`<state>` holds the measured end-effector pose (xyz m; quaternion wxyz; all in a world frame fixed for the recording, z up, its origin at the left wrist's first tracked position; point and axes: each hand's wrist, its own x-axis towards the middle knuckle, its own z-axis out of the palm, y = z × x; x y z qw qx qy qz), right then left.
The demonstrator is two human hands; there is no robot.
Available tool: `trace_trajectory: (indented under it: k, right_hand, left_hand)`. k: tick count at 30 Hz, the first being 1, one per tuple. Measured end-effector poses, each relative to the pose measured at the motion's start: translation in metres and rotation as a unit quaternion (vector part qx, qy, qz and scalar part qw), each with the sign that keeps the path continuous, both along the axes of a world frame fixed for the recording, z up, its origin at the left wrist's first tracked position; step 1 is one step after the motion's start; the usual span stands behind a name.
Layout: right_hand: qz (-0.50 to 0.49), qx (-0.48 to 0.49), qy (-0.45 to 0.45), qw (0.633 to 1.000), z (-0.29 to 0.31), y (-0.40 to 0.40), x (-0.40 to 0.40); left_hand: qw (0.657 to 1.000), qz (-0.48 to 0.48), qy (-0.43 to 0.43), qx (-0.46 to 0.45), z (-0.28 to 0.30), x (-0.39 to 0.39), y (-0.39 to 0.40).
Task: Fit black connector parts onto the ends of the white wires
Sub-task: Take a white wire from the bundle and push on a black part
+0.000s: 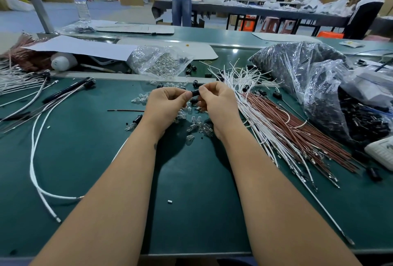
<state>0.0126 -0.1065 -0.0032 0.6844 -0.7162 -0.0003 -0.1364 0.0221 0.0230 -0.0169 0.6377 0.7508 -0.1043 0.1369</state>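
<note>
Head view: both hands meet above the scattered glass bulbs (197,123).
Left hand (165,104): fingers pinch the black connector (196,92), steadying it.
Right hand (217,102): fingers grip its other end; white wires (244,104) lie just right, within reach.

A single wide-angle view from a camera worn on the person's head is looking forward and down. It is sitting close above the green tabletop (85,159), which is filling the lower two thirds of the frame. Both forearms are reaching up from the bottom edge toward the centre. The upper frame is showing a distant warehouse floor.
</note>
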Motion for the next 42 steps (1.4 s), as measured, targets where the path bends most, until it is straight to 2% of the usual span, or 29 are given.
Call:
trace_trajectory:
  k: [10,15,19,22,29,34,42]
  right_hand:
    - [-0.053,-0.034,-0.029,0.998,-0.003,0.008,-0.001]
    - [-0.06,-0.009,-0.023,0.998,-0.002,0.013,0.0]
    - [-0.097,0.09,-0.032,0.991,0.002,0.003,0.0]
    - [-0.122,0.087,-0.024,0.989,0.002,-0.006,0.001]
    - [-0.059,0.099,-0.04,0.993,0.005,-0.005,-0.004]
    - [-0.03,0.141,-0.008,0.99,0.007,-0.005,-0.004]
    - [-0.021,0.09,0.002,0.996,0.007,-0.006,-0.003]
  left_hand:
    - [1.0,0.003,0.009,0.003,0.001,0.0,-0.003]
    - [1.0,0.008,0.003,-0.001,0.002,-0.002,-0.005]
    - [0.999,0.031,0.015,-0.028,0.001,-0.001,-0.003]
    - [0.999,0.026,0.016,-0.033,0.001,-0.001,-0.001]
    - [0.999,0.009,0.021,-0.039,0.001,0.001,0.0]
    - [0.999,0.003,0.023,-0.031,0.0,0.002,-0.001]
    - [0.999,-0.003,0.017,-0.032,0.0,0.004,-0.001]
